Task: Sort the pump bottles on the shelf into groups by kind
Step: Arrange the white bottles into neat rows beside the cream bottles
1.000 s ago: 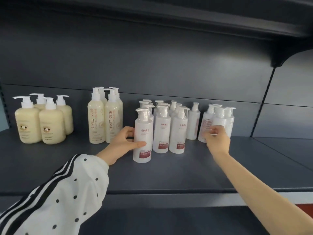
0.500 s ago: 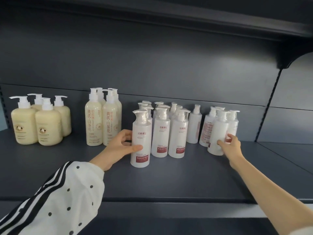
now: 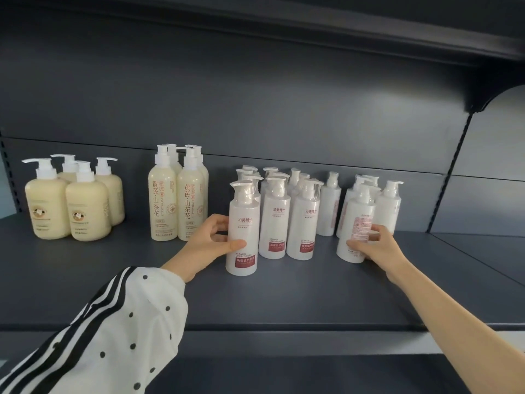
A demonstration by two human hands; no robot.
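My left hand (image 3: 211, 242) grips a white pump bottle with a red label (image 3: 243, 223), which stands upright at the front left of a cluster of like white bottles (image 3: 287, 211). My right hand (image 3: 372, 245) grips another white pump bottle (image 3: 356, 226), upright with its back label turned toward me, in front of a smaller group of white bottles (image 3: 380, 203) on the right. One white bottle (image 3: 329, 206) stands alone between the two groups. Tall cream bottles (image 3: 177, 194) and squat cream bottles (image 3: 71, 203) stand further left.
All bottles stand on a dark grey shelf (image 3: 284, 294) with a grey back panel (image 3: 255, 95). Another shelf board (image 3: 369, 29) hangs overhead. A bracket and upright (image 3: 454, 172) split off a neighbouring bay at the right.
My right hand has pulled its white bottle forward, out of the right-hand group and toward the shelf front. My left hand stays on its bottle, which has not moved.
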